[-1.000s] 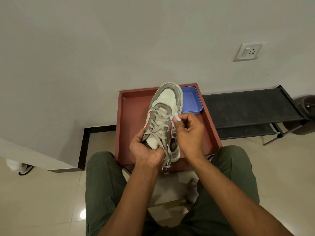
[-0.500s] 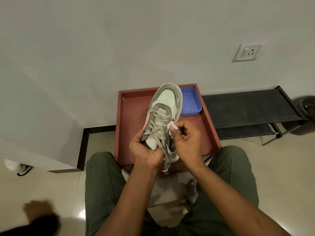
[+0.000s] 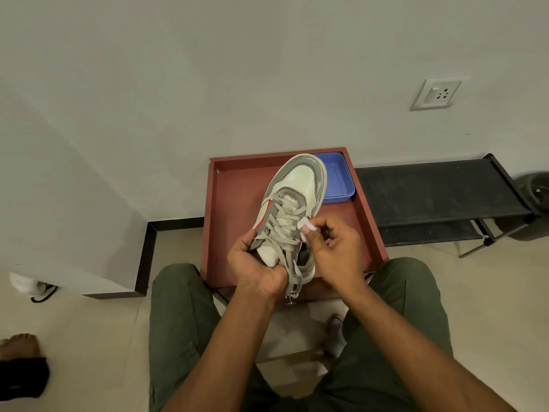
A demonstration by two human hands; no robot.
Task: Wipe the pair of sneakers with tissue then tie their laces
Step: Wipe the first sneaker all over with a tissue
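Left hand (image 3: 258, 267) grips the grey-and-white sneaker (image 3: 292, 209) by its heel – right hand (image 3: 334, 248) pinches a tissue scrap (image 3: 306, 226) against its side.

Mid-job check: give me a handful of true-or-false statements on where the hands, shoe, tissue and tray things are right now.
1. The left hand grips the sneaker at its heel end. True.
2. The right hand is empty. False: it pinches a small piece of tissue against the sneaker's side.
3. The sneaker's laces are tied in a bow. False: they hang loose, with ends dangling below the left hand.
4. A blue container sits in the far right corner of the red tray. True.
5. The sneaker's toe points toward the person. False: it points away, toward the wall.
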